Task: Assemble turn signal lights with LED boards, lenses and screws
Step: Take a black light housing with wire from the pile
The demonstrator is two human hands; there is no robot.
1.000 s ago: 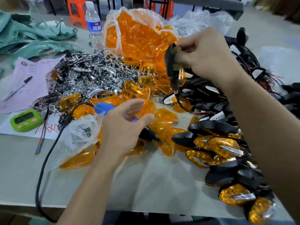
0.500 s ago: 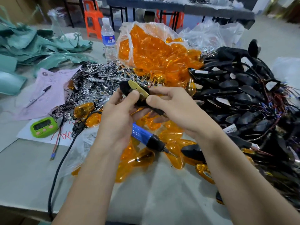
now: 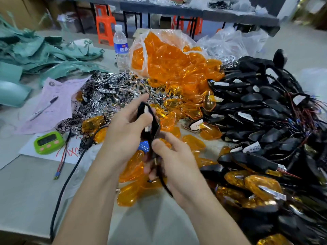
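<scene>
Figure: 1 black housing (image 3: 154,125) held on edge above the table (image 3: 26,191), just below frame centre, between 2 hands.

Hazards (judged):
- The pale insert (image 3: 146,110) showing in the shell, possibly the LED board, may drop out, because the shell is tipped and no lens covers it.
- The dark lead (image 3: 165,185), trailing toward 6 o'clock, may catch on the amber lenses (image 3: 193,142) lying loose beneath and drag them.
- The blue screwdriver (image 3: 143,145), lying directly under the hands, could be knocked when the housing is lowered.
- The heap of bare housings (image 3: 261,110) at 3 o'clock is tangled with wires, so a loose lead could snag there.

Pose: the left hand (image 3: 126,133) enters from 7 o'clock, thumb and fingers curled round the upper half of the shell, clamped on it. The right hand (image 3: 177,163) enters from 5 o'clock with its thumb against the lower end and its fingers curled beneath round the stem and lead. It is blurred, so the exact contact is unclear.
</scene>
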